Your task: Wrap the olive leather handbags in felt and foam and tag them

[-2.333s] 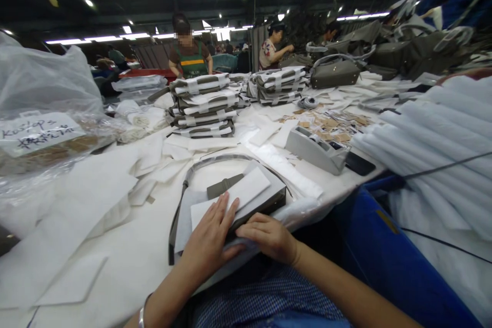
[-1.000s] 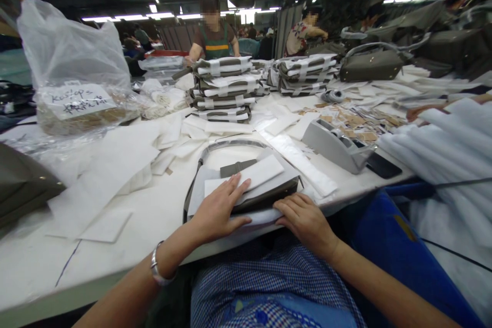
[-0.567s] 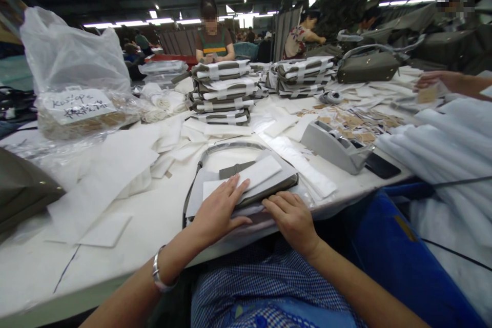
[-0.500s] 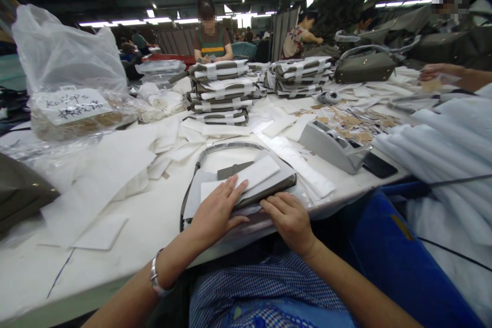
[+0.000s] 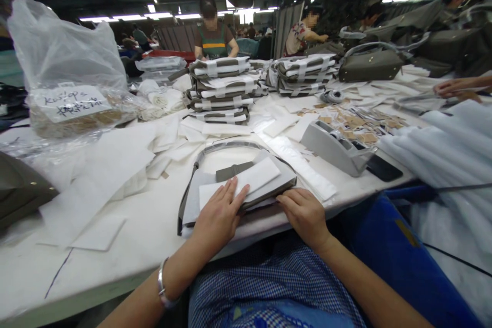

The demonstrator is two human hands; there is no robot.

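A grey-brown bag (image 5: 269, 192) lies flat at the table's front edge, its wrapped strap (image 5: 230, 144) looped out behind it. White foam sheets (image 5: 259, 177) cover much of its top, beside a dark tab (image 5: 233, 170). My left hand (image 5: 219, 210) rests on the foam and the bag's front, fingers lying flat and the thumb hidden from view. At the bag's front right edge, my right hand (image 5: 303, 212) has its fingers bent together, pinching the edge of the bag.
Stacked wrapped bags (image 5: 221, 89) stand behind. A tape dispenser (image 5: 334, 148) and a black phone (image 5: 384, 166) are right, above a blue bin (image 5: 400, 261). A plastic sack (image 5: 69, 61) stands left. Another person's hand (image 5: 457, 86) is far right.
My right hand has shifted right along the bag's front edge. My left hand has drawn back slightly, still flat on the foam. The view has moved a little.
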